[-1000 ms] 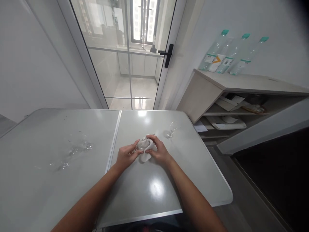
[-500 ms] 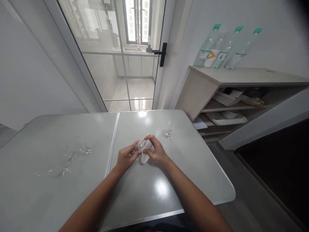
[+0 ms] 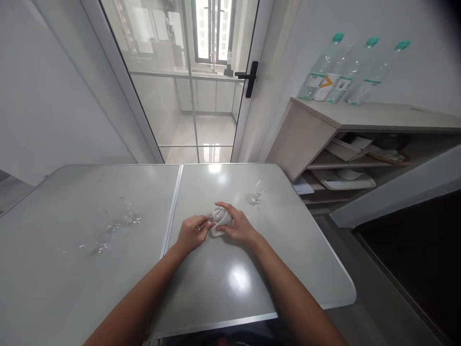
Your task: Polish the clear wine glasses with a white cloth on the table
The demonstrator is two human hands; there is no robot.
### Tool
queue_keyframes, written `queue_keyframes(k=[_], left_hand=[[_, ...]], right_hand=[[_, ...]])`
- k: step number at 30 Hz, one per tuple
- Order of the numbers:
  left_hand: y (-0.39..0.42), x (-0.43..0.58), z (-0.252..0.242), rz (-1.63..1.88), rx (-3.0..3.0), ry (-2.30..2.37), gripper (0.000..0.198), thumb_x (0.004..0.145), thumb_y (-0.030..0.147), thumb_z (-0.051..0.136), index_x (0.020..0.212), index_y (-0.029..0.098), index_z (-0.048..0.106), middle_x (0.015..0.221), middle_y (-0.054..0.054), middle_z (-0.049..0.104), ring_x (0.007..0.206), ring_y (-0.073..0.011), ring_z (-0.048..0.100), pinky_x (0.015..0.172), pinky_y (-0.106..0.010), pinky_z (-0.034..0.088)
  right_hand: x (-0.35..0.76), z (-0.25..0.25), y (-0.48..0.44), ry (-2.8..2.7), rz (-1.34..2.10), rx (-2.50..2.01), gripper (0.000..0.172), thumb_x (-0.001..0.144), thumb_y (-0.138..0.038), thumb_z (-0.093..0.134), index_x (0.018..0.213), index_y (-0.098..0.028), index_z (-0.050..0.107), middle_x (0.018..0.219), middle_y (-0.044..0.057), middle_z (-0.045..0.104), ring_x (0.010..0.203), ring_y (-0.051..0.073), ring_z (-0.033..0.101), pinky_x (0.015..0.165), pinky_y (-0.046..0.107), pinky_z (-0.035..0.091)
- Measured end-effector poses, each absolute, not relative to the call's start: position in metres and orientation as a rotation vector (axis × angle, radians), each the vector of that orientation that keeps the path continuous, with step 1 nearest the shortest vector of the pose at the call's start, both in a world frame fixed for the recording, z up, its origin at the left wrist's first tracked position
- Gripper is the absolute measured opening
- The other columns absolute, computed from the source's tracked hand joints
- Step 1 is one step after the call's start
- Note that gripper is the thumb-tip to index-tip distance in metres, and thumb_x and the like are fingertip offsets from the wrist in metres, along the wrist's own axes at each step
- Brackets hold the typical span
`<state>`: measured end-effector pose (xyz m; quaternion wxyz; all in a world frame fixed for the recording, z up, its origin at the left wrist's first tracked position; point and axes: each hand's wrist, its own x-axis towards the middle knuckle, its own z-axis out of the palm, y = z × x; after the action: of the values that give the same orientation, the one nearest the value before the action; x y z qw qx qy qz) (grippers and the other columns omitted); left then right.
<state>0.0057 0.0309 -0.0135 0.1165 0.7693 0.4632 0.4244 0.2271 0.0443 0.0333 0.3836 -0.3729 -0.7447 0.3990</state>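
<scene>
Above the right half of the table (image 3: 201,288), my left hand (image 3: 193,234) pinches the narrow end of a small clear glass (image 3: 216,215), which looks stemmed. My right hand (image 3: 242,225) is closed around the glass's wider end through a white cloth (image 3: 222,226). The cloth wraps the bowl and hides much of it. A second clear glass piece (image 3: 256,198) stands beyond my right hand. Several more transparent glass pieces (image 3: 135,219) are on the left half of the table, their outlines hard to make out.
A metal seam (image 3: 173,202) divides the tabletop. Behind it is a glazed door (image 3: 216,129) with a black handle (image 3: 250,79). At the right stands a shelf unit (image 3: 313,129) with clear, green-capped plastic bottles (image 3: 336,89) on top and papers inside.
My right hand and the cloth have shifted around the glass, and the cloth now covers more of its bowl. The whole view has moved slightly. The other glass pieces stay in place.
</scene>
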Motion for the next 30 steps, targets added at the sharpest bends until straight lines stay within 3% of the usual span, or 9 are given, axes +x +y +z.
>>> queue_keyframes(k=[2, 6, 12, 15, 19, 22, 30], left_hand=[[0.031, 0.006, -0.013, 1.235, 2.228, 1.353, 0.017, 0.091, 0.034, 0.067, 0.089, 0.019, 0.073, 0.067, -0.001, 0.070, 0.060, -0.0134, 0.062, 0.062, -0.025, 0.048], [0.030, 0.009, -0.008, 1.235, 2.099, 1.346, 0.021, 0.092, 0.037, 0.066, 0.087, 0.018, 0.073, 0.067, -0.001, 0.070, 0.058, -0.0120, 0.060, 0.061, -0.023, 0.047], [0.028, 0.010, -0.001, 1.338, 2.021, 1.307, 0.020, 0.090, 0.037, 0.070, 0.088, 0.017, 0.073, 0.069, -0.001, 0.071, 0.059, -0.0120, 0.060, 0.062, -0.023, 0.048], [0.027, 0.011, 0.000, 1.327, 1.998, 1.281, 0.021, 0.091, 0.037, 0.069, 0.086, 0.017, 0.074, 0.065, -0.001, 0.068, 0.057, -0.0115, 0.058, 0.060, -0.023, 0.046], [0.026, 0.011, 0.001, 1.276, 1.948, 1.245, 0.024, 0.091, 0.039, 0.069, 0.080, 0.018, 0.073, 0.061, 0.000, 0.063, 0.055, -0.0110, 0.052, 0.058, -0.024, 0.044], [0.025, 0.011, 0.005, 1.325, 1.856, 1.242, 0.024, 0.090, 0.039, 0.069, 0.079, 0.017, 0.072, 0.064, -0.001, 0.065, 0.057, -0.0115, 0.054, 0.058, -0.024, 0.045], [0.023, 0.007, 0.010, 1.448, 1.641, 1.297, 0.021, 0.091, 0.035, 0.068, 0.079, 0.017, 0.069, 0.065, 0.000, 0.064, 0.058, -0.0118, 0.056, 0.058, -0.025, 0.047]], right_hand=[[0.227, 0.032, 0.044, -1.869, 0.977, -1.000, 0.062, 0.077, -0.028, 0.081, 0.135, -0.033, 0.059, 0.122, 0.003, 0.068, 0.107, 0.026, 0.062, 0.097, 0.040, 0.047], [0.225, 0.027, 0.043, -1.623, 1.052, -0.958, 0.050, 0.079, -0.032, 0.081, 0.125, -0.028, 0.063, 0.108, 0.003, 0.069, 0.092, 0.023, 0.064, 0.086, 0.035, 0.051], [0.213, 0.027, 0.041, -1.309, 1.055, -0.925, 0.042, 0.084, -0.036, 0.077, 0.122, -0.024, 0.066, 0.111, 0.006, 0.069, 0.098, 0.023, 0.064, 0.087, 0.035, 0.052], [0.214, 0.027, 0.043, -1.143, 1.011, -0.952, 0.037, 0.085, -0.039, 0.076, 0.118, -0.024, 0.066, 0.105, 0.005, 0.068, 0.090, 0.021, 0.064, 0.082, 0.034, 0.052], [0.222, 0.029, 0.048, -0.971, 1.017, -0.941, 0.045, 0.087, -0.046, 0.073, 0.124, -0.024, 0.060, 0.100, 0.005, 0.065, 0.088, 0.020, 0.064, 0.082, 0.036, 0.054], [0.222, 0.031, 0.050, -0.900, 1.154, -0.853, 0.055, 0.091, -0.052, 0.067, 0.136, -0.024, 0.053, 0.105, 0.007, 0.067, 0.095, 0.023, 0.066, 0.088, 0.040, 0.053], [0.224, 0.035, 0.052, -0.802, 1.165, -0.779, 0.042, 0.095, -0.046, 0.058, 0.134, -0.030, 0.055, 0.132, 0.007, 0.063, 0.117, 0.025, 0.061, 0.098, 0.043, 0.051]])
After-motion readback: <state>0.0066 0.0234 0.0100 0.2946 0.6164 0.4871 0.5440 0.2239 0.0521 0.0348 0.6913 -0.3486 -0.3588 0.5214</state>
